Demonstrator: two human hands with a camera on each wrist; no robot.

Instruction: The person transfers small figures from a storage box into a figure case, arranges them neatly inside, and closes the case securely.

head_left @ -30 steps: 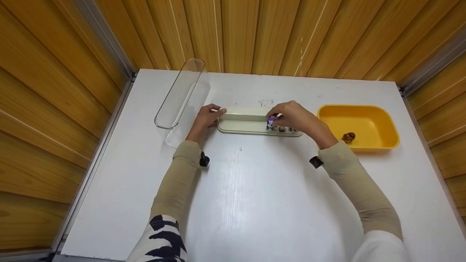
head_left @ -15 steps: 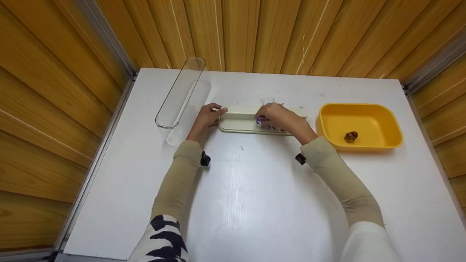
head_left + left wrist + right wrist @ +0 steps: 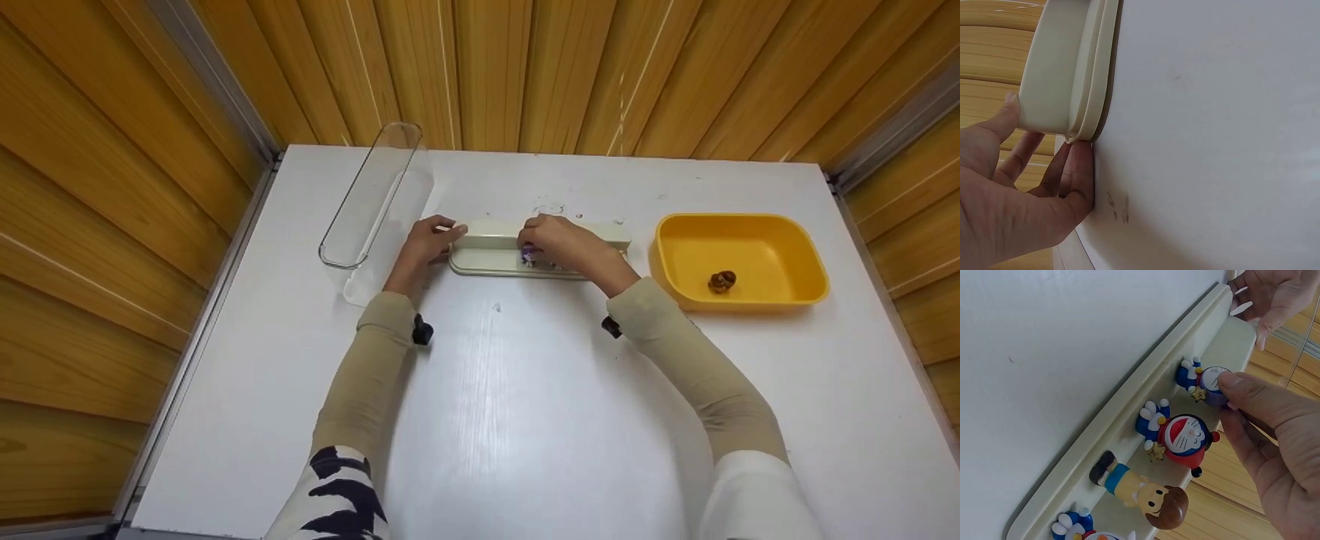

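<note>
My right hand (image 3: 562, 244) pinches the head of a small blue-and-white cartoon cat figurine (image 3: 1189, 376) with a purple cap and a gold star. The figurine stands in a long cream display base (image 3: 487, 262). Beside it in the right wrist view are a red-hooded cat figurine (image 3: 1176, 433), a brown-haired figurine in blue shorts (image 3: 1140, 489) and another blue-and-white figurine (image 3: 1072, 526), partly cut off. With thumb on the raised back wall and fingers at the lower corner, my left hand (image 3: 1022, 185) holds the base's left end.
A yellow bin (image 3: 780, 255) stands to the right with one small brown figurine (image 3: 722, 282) inside. At the back left lies a long clear cover (image 3: 375, 195). Wood-panel walls (image 3: 487, 75) border the white table (image 3: 480, 420).
My right hand has moved left along the base and lowered the purple-capped cat figurine into it. My left hand keeps its place at the left end.
</note>
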